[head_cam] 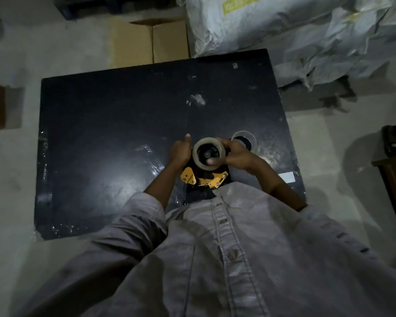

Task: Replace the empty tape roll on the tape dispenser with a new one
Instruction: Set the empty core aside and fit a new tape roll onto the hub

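A black table top (101,133) is seen from above, with a person's grey shirt (238,248) filling the near edge. A tape roll (202,167) is held over the middle of the table, above a yellow and black tape dispenser (206,179) that is partly hidden beneath it. The roll is grasped by the right hand (237,154), with fingers curled round its rim and the thumb hooked inside its core. The left hand (180,153) is set against the roll's left side with one digit raised; what its curled fingers grasp cannot be told. A second, thinner roll (244,133) lies flat on the table just beyond the right hand.
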Action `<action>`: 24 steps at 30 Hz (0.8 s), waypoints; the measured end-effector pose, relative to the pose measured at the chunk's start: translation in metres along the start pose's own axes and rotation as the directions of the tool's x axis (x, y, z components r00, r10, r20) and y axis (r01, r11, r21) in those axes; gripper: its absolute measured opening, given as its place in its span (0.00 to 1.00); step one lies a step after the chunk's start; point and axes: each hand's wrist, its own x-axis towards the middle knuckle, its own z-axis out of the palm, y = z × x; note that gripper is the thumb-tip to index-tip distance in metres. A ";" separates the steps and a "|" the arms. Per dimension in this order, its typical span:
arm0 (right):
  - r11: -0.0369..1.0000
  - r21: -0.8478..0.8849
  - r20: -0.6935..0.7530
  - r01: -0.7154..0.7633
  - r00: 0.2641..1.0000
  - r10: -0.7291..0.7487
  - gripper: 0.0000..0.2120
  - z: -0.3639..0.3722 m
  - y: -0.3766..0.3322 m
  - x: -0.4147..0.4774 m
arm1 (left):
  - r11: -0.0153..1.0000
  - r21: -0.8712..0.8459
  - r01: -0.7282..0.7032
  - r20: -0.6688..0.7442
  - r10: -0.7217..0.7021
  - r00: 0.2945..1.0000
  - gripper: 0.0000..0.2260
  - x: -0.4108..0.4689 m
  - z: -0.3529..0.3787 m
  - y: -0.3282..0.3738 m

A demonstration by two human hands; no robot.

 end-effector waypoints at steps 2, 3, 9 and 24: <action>0.985 0.173 -0.001 -0.016 1.000 0.016 0.24 0.000 -0.011 -0.005 | 0.999 -0.030 0.012 0.068 -0.010 0.998 0.34 -0.005 -0.006 0.016; 0.973 0.225 -0.032 -0.059 0.997 0.068 0.21 0.001 -0.015 -0.006 | 0.999 -0.035 0.010 0.085 -0.007 0.996 0.36 -0.006 -0.006 0.026; 0.983 0.093 -0.340 -0.161 0.922 0.183 0.32 0.026 -0.008 0.011 | 0.995 0.096 0.006 -0.026 -0.004 1.000 0.35 -0.016 0.027 0.044; 0.968 -0.190 -0.724 -0.164 0.689 -0.025 0.29 0.070 -0.015 0.043 | 0.985 -0.054 0.162 -0.197 -0.170 0.966 0.35 -0.016 0.030 0.030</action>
